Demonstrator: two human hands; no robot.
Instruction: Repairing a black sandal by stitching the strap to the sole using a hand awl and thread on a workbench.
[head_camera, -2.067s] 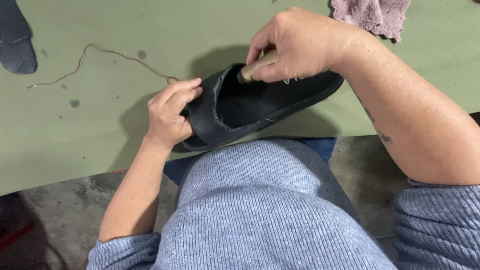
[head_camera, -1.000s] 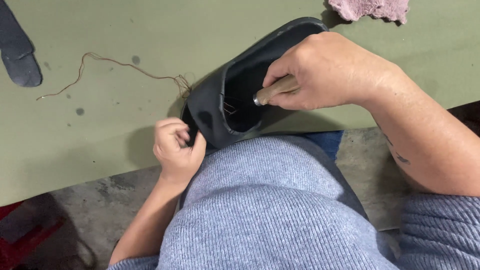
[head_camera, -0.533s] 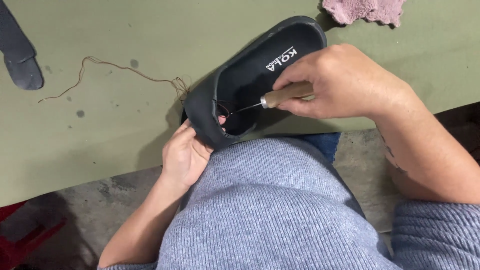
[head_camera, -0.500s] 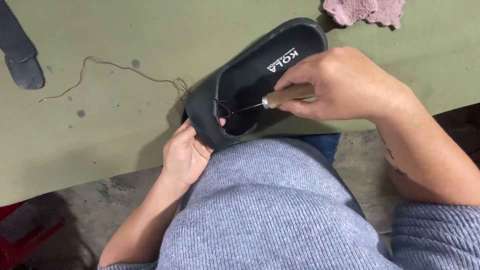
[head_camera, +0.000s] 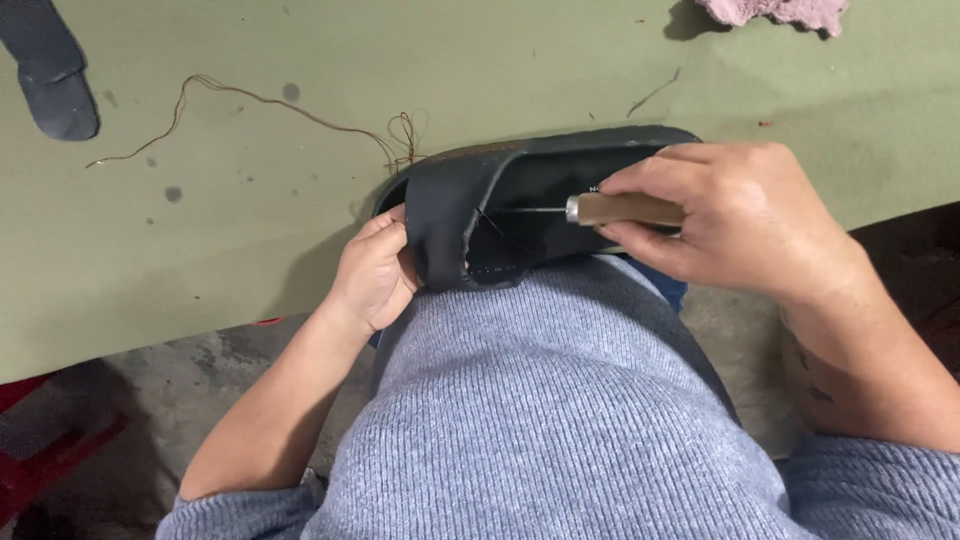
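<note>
Black shoe lies on its side at the near edge of the green counter, against the person's lap. Left hand grips the toe end. Right hand is closed on a wooden-handled awl, w/ the metal tip inside the shoe opening. Brown thread trails across the counter to the shoe.

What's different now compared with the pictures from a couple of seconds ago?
The black shoe was turned from tilted to lying level along the table edge. The right hand drew the wooden-handled awl back, baring its needle inside the opening. The left hand still grips the toe end. Brown thread and pink cloth stayed put.
</note>
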